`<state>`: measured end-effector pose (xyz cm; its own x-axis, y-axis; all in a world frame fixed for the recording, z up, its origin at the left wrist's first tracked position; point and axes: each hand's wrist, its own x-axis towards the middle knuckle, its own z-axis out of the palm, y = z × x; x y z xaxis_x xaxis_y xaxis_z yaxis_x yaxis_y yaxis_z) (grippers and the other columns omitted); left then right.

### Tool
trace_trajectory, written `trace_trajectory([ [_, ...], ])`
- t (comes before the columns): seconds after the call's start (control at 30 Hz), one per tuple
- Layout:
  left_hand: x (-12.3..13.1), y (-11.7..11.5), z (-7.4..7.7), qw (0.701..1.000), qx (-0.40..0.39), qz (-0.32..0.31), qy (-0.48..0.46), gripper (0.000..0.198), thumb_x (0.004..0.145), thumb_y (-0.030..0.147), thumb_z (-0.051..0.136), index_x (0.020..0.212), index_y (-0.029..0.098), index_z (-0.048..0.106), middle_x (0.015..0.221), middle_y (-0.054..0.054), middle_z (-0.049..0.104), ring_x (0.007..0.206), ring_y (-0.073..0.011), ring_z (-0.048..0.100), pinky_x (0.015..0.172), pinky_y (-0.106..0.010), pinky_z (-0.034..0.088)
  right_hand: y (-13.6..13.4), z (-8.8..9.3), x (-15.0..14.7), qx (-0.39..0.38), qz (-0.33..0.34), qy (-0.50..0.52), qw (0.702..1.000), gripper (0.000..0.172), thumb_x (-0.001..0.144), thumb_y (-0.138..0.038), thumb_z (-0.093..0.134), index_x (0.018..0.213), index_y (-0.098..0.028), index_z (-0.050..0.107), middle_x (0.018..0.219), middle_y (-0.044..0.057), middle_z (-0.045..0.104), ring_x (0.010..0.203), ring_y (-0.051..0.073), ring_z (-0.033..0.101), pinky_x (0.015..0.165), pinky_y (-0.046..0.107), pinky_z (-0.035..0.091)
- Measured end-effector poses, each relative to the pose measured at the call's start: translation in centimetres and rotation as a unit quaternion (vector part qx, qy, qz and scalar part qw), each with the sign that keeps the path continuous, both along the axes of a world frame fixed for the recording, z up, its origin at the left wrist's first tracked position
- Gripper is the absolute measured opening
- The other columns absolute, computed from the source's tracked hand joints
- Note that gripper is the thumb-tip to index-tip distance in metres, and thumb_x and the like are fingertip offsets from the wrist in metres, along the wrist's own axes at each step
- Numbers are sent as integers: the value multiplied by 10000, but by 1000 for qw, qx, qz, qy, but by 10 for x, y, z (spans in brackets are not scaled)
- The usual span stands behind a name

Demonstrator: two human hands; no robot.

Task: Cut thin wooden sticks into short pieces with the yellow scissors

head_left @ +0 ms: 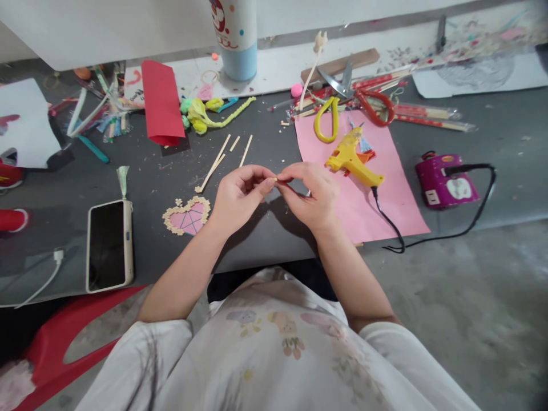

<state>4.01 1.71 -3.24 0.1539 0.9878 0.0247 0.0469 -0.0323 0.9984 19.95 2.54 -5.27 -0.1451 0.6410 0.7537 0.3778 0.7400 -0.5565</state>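
My left hand [246, 194] and my right hand [309, 191] meet fingertip to fingertip above the grey table. Between their pinched thumbs and forefingers is a tiny pale piece [275, 179], mostly covered, its kind too small to make out. To the left of my left hand lies a pink heart [185, 220] with dark lines across it and a bumpy border of small pale bits. Several thin wooden sticks [214, 165] lie just beyond that hand. By my right hand, a yellow glue gun [353, 160] rests on a pink sheet [396, 205].
Scissors [338, 85] with yellow and red handles lie beyond the glue gun. A purple box [447, 181] with a black cable stands at right. A phone [109, 245] lies at left. At the back are a red folded paper [162, 103] and a white-and-blue bottle [238, 51].
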Motion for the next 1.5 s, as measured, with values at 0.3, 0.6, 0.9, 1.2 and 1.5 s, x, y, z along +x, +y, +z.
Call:
trace_trajectory([
  [0.3, -1, 1, 1, 993, -105, 14, -54, 300, 701, 448, 753, 801, 178, 669, 580, 26, 560, 452, -43, 441, 416, -189, 342, 0, 0, 0, -38, 2, -3, 999, 86, 849, -187, 604, 889, -245, 653, 837, 15, 701, 802, 166, 654, 731, 338, 538],
  [0.6, -5, 4, 8, 979, -188, 9, -78, 295, 633, 417, 787, 665, 166, 635, 526, 35, 512, 412, -26, 385, 376, -187, 264, 1, 3, 0, -77, 21, -3, 997, 98, 857, -200, 607, 891, -231, 694, 848, 19, 711, 787, 147, 649, 715, 309, 539],
  [0.9, -5, 7, 12, 957, -260, -31, -126, 366, 526, 419, 835, 573, 173, 567, 479, 54, 427, 384, -6, 309, 357, -173, 225, 1, 4, -1, -120, 51, 24, 991, 99, 852, -197, 610, 880, -229, 700, 838, 10, 711, 764, 136, 650, 701, 301, 546],
  [1.2, -7, 6, 12, 963, -243, -27, -111, 371, 509, 396, 850, 565, 169, 561, 476, 50, 469, 381, -5, 335, 358, -167, 206, 1, 4, -2, -120, 73, 39, 989, 61, 836, -208, 627, 844, -212, 687, 789, 15, 705, 731, 131, 641, 674, 294, 536],
  [1.5, -3, 3, 2, 990, -119, 46, -59, 328, 586, 418, 826, 741, 162, 692, 569, 16, 595, 446, -38, 452, 385, -172, 296, 3, 3, -2, -115, 47, 33, 992, 48, 823, -186, 632, 842, -209, 669, 782, 1, 704, 732, 128, 637, 684, 292, 524],
])
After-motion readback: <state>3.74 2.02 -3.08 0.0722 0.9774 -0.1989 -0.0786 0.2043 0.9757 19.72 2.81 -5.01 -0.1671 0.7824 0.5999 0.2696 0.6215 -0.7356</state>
